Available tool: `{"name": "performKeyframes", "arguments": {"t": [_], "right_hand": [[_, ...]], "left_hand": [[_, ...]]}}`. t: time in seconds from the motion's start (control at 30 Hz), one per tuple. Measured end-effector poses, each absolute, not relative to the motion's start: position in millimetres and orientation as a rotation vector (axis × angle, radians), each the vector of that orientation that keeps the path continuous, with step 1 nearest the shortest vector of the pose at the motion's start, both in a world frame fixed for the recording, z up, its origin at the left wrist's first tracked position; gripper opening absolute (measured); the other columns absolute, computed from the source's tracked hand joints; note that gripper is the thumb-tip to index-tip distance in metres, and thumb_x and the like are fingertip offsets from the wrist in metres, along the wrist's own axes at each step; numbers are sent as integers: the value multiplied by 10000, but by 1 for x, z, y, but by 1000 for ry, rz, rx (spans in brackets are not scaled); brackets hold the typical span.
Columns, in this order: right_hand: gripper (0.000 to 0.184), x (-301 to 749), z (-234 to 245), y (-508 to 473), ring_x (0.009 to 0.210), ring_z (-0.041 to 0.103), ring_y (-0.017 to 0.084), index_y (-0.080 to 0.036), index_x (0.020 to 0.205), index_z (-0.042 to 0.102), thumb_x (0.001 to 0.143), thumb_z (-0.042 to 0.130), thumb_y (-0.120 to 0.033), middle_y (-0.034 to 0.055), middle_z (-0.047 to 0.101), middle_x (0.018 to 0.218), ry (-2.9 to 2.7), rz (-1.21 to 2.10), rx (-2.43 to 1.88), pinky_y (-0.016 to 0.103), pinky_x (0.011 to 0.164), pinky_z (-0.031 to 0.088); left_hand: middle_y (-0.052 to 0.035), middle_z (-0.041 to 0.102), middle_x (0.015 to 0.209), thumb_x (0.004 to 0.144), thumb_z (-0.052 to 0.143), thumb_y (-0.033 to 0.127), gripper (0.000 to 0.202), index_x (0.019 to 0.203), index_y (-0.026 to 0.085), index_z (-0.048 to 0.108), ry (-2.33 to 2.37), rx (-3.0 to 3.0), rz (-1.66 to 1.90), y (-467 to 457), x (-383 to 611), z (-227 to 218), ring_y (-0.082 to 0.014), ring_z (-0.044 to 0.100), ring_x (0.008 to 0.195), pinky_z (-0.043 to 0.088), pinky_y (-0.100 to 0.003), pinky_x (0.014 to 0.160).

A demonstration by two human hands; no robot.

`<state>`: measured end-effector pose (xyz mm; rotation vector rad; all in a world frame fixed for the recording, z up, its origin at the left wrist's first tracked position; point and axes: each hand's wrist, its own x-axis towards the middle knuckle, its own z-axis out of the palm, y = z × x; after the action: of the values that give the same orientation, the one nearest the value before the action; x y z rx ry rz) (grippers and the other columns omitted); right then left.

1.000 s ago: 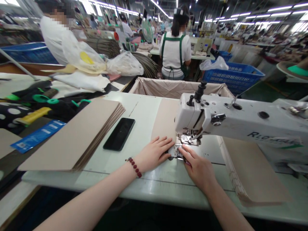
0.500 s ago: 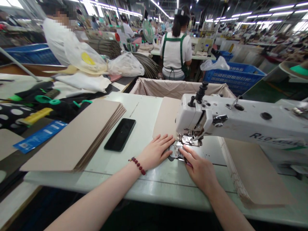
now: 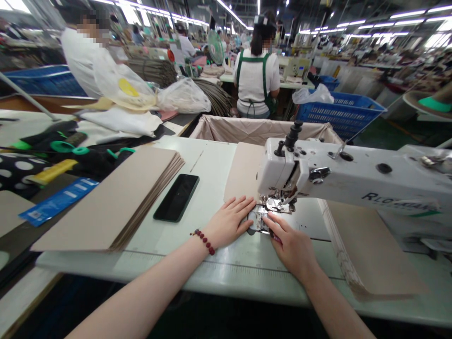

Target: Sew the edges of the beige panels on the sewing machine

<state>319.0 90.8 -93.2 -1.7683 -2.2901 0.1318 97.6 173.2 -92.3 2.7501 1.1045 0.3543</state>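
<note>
Nearest me, past the front edge of the pale green sewing table (image 3: 226, 278), I have my right hand (image 3: 294, 249) palm down, index and middle fingers extended onto the metal needle plate (image 3: 258, 222). The other fingers curl under, over a small dark purplish object (image 3: 276, 237); I cannot tell whether they grip it. My left hand (image 3: 228, 225) lies flat, fingers slightly spread, gripping nothing I can see, its fingertips at the near edge of a beige panel (image 3: 242, 170).

That panel lies flat on the table, running away beyond my left fingertips, its right side hidden by the sewing machine head (image 3: 278, 165). I judge it light and fairly stiff, bending without flopping, more prone to crease than break, and perhaps slippery on this smooth top. I would steer it with flat fingertips along its left margin, clear of the presser foot (image 3: 277, 205), and lift it by a free far corner.

Farther off stands a cloth-lined bin (image 3: 254, 129).
</note>
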Motion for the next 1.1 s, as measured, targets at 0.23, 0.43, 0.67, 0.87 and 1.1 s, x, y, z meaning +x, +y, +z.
{"name": "performKeyframes", "arguments": {"t": [0.23,0.43,0.67,0.87,1.1], "right_hand": [[534,319,-91,91,969,660,181,-348,1384,451,880,476,-173,-38,432,1468,-2294,132,-1772,308,755,559],[505,318,-90,90,1009,648,180,-346,1368,473,887,481,-193,-26,454,1453,-2276,108,-1780,303,781,552],[466,317,-86,88,1053,624,177,-319,1378,457,922,449,-222,-3,472,1440,-2295,59,-1775,303,813,536],[459,310,-77,75,939,649,190,-266,1372,469,915,482,-224,104,501,1403,-2462,-55,-1668,297,752,517],[366,293,-78,-23,740,620,149,-252,1290,522,932,447,-276,59,665,1129,-2635,157,-1047,261,641,464]], "left_hand": [[-13,330,1524,995,352,455,538,1492,256,290,1103,2752,367,172,98,-90,-191,281,1412,193,-379,1167],[-32,305,1536,995,343,453,559,1502,235,260,1080,2759,373,173,98,-93,-199,245,1426,173,-392,1171],[-86,343,1515,946,419,510,632,1480,191,308,1195,2762,433,170,99,-92,-243,280,1410,174,-428,1158],[-118,677,1072,1006,293,384,424,1301,165,504,1459,2694,535,167,101,-78,-243,624,1034,287,-481,1066],[-193,470,1370,901,411,194,452,1347,120,434,1655,2656,519,119,76,-90,-339,400,1305,299,-529,1065]]}}
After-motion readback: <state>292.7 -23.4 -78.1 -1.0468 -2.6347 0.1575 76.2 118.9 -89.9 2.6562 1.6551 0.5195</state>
